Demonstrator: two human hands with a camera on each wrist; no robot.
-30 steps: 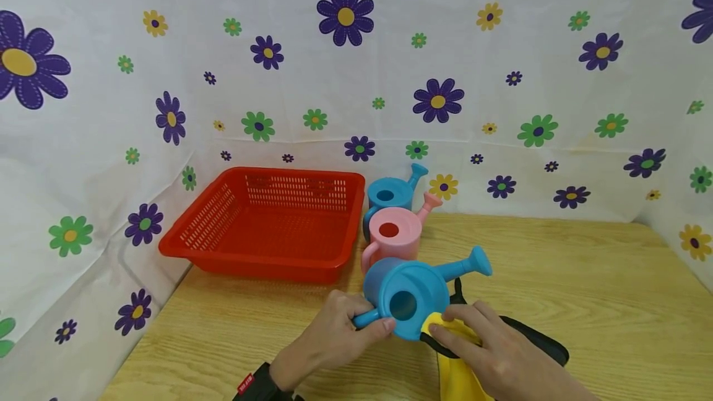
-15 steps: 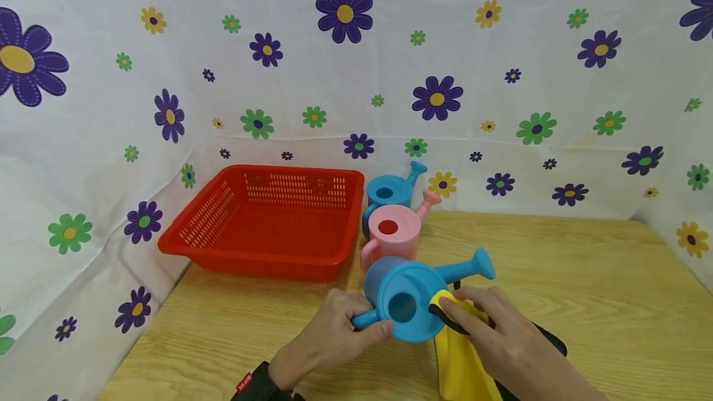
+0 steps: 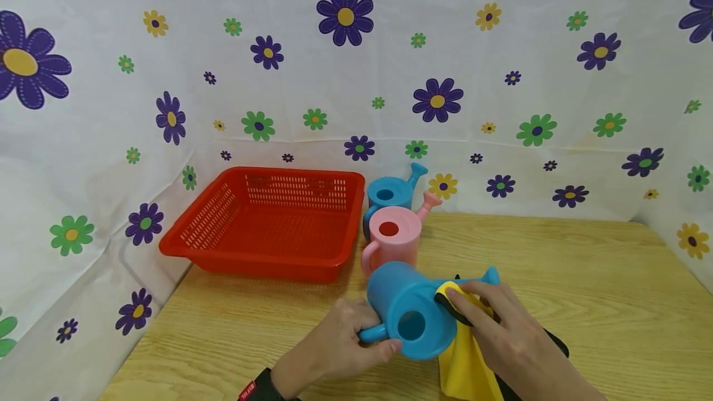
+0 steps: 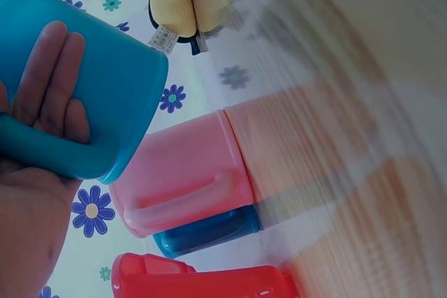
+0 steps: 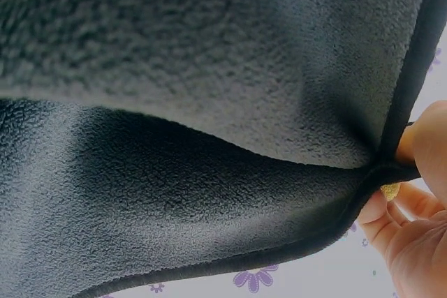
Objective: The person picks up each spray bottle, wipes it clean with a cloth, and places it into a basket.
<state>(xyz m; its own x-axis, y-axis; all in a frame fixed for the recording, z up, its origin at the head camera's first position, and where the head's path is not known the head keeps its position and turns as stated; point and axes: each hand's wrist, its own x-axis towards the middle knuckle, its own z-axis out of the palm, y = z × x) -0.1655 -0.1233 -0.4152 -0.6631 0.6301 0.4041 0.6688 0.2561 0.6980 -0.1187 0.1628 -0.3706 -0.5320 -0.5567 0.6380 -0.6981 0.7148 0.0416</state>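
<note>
My left hand (image 3: 341,338) grips the handle of a blue watering can (image 3: 392,286), its fingers between handle and body in the left wrist view. The can is tilted, its round opening facing me and its spout pointing right. A cloth (image 3: 468,364), yellow on one side and dark grey on the other, is pinched in my right hand (image 3: 509,334) and bunched against the can's rim by the spout. Part of the spout is hidden behind that hand. In the right wrist view the cloth's dark side (image 5: 174,165) fills most of the picture.
Behind the held can, a pink watering can (image 3: 405,237) and another blue watering can (image 3: 394,187) stand in a row. To their left is a red slotted basket (image 3: 262,263) on the wooden table (image 3: 557,271). A flower-print sheet (image 3: 345,79) hangs behind.
The held watering can has tipped further toward me, and its spout has dropped. My right hand has moved the cloth up along the rim to the spout's base.
</note>
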